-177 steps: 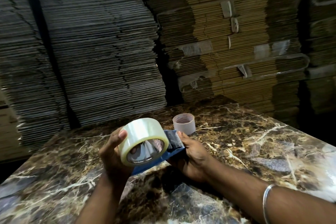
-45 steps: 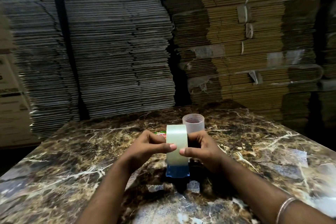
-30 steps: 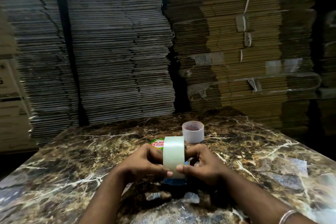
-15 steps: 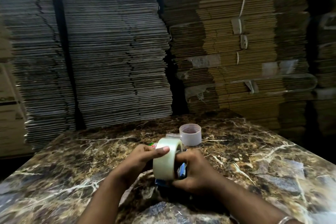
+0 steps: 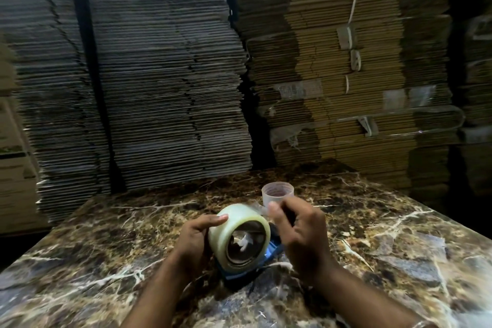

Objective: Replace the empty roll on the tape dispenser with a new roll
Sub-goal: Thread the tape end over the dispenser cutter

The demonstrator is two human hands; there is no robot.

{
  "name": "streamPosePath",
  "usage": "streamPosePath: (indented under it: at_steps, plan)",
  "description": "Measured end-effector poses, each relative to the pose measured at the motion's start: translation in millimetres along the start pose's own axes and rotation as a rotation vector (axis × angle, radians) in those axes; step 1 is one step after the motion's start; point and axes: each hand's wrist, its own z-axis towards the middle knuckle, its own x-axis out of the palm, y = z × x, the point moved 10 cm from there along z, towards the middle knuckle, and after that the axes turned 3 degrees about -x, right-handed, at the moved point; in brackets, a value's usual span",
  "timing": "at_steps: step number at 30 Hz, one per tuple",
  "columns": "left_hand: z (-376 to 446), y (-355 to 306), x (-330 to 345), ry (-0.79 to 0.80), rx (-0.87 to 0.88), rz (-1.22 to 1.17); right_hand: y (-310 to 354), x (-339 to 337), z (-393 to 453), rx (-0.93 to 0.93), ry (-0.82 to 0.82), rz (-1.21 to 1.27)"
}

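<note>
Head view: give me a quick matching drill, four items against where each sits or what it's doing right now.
Items:
1. new tape roll
2. empty core
3. left hand
4. blue dispenser

States:
A. stands alone on the marble table, behind the hands
B. grips the roll's outer side
C. mostly hidden under and behind the roll
D. open side faces the camera

Pairs: 1-D, 2-A, 3-B, 4-C

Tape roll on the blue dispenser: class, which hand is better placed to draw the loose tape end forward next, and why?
Probably the right hand. It pinches what looks like the loose tape end above the tape roll, beside the blue dispenser, while the left hand grips the roll and steadies it.
</note>
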Motion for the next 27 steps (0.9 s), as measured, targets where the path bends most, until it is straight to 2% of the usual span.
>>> streamPosePath:
  at_steps: [2,4,6,10,16,22,27]
  plan:
    - [-3.0,0.8,0.1,-0.008,-0.009,-0.046,-23.1,-8.7,1.9,0.237,-0.082,0.063]
    - [-4.7,-0.6,0.8,-0.005,-0.013,-0.067,-46.8,-2.1,-1.2,0.444,-0.041,0.089]
    - [-6.5,-0.9,2.1,-0.006,-0.028,-0.071,-59.8,8.0,-4.1,0.561,0.038,0.096]
    - [-7.4,0.9,3.9,0.003,-0.062,-0.073,-58.3,27.1,-6.3,0.6,0.194,0.165]
    - [-4.2,3.9,8.2,0.072,-0.093,-0.041,-40.9,49.9,-14.3,0.669,0.418,0.401]
    - [-7.7,4.0,19.1,0.152,-0.099,-0.045,-36.0,57.5,-17.0,0.707,0.457,0.485]
    - [-9.7,3.4,18.3,0.153,-0.103,-0.017,-34.0,59.0,-18.0,0.741,0.48,0.542]
